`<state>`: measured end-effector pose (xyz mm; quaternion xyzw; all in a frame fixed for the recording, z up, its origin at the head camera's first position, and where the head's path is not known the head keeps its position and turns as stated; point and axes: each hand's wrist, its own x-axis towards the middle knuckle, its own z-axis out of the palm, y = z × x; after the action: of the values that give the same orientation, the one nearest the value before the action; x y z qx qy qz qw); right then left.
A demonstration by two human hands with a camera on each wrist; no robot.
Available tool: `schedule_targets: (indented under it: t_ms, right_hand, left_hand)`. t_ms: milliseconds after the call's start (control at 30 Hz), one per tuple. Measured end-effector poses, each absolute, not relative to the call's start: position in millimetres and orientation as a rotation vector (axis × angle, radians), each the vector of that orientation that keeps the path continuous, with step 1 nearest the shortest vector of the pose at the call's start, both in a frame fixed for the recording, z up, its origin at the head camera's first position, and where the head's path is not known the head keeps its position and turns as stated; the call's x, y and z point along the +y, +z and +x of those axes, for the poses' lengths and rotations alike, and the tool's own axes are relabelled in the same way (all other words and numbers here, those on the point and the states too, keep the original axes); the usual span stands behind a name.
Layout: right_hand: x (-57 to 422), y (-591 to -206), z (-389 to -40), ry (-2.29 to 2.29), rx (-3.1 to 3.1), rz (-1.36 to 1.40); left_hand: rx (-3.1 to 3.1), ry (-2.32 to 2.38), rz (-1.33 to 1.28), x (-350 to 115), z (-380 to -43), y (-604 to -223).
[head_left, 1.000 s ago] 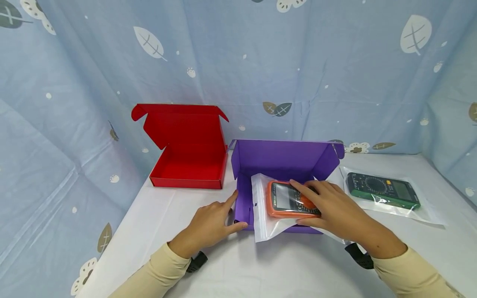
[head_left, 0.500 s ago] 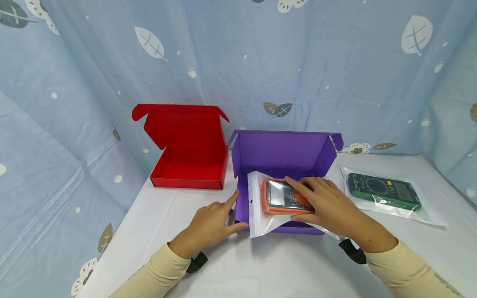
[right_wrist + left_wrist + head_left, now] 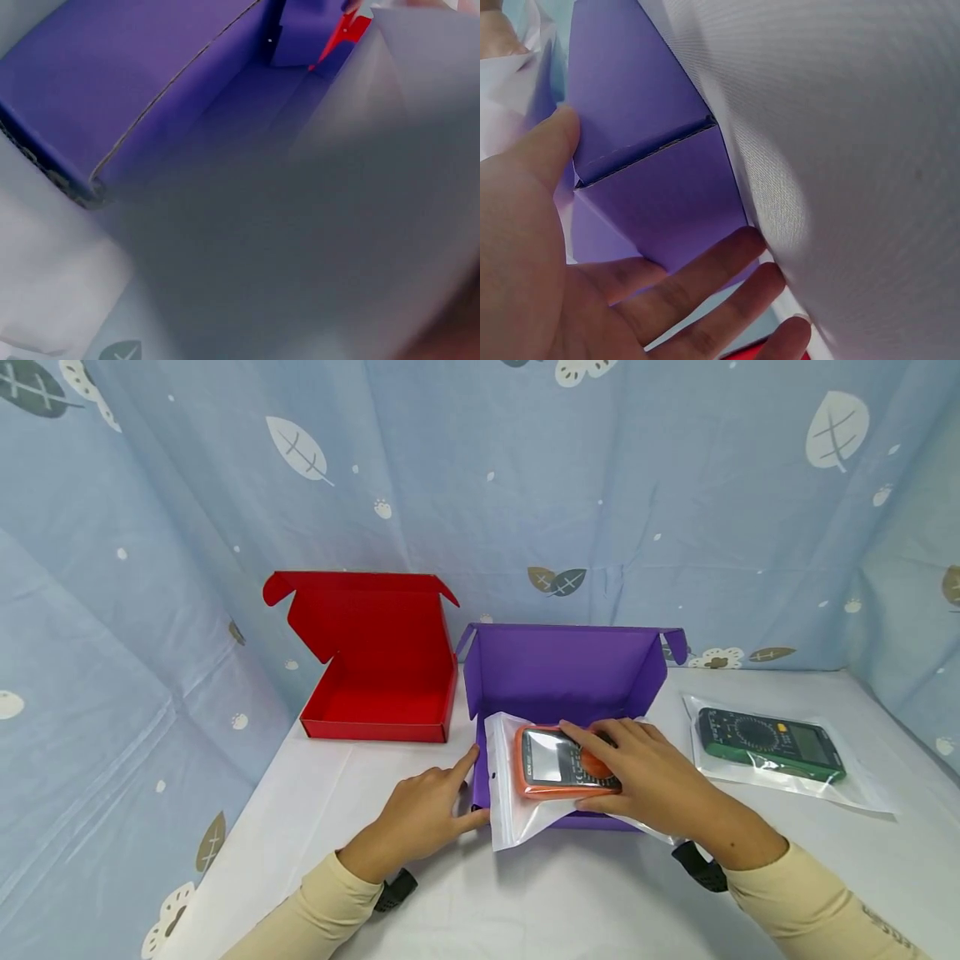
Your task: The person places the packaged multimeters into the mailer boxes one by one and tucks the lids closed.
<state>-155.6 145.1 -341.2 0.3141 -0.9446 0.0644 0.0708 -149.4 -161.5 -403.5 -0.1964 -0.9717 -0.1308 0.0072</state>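
In the head view my right hand [image 3: 637, 777] grips an orange multimeter [image 3: 531, 787] in a clear zip bag [image 3: 504, 810] by its right end, fingers over the far edge and thumb at the near edge. Both are over the purple box [image 3: 558, 664], whose lid stands up at the back. The bag overhangs the box's front wall. My left hand [image 3: 423, 810] rests against the box's left side. Up close in the left wrist view, the thumb lies near the front corner of the purple box [image 3: 660, 195] and the fingers extend along its side. Blurred bag plastic [image 3: 247, 247] fills much of the right wrist view.
A red box [image 3: 375, 693] with its lid up stands left of the purple one on the white table [image 3: 525, 910]. To the right lies a green multimeter [image 3: 768, 743] in a clear bag. A patterned blue curtain [image 3: 450, 485] hangs behind and at the sides.
My right hand has moved left with the bagged orange multimeter. The purple lid rose to stand more upright, and its right side flap swung inward. My left hand stayed in place.
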Motion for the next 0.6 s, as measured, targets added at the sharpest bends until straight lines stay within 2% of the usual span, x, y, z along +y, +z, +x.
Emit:
schedule_targets:
  t_ms: [600]
  right_hand:
    - [139,-341,-166,0.195,-2.754,0.985]
  left_hand:
    - [-3.012,-0.435,-0.634,-162,-149,-403]
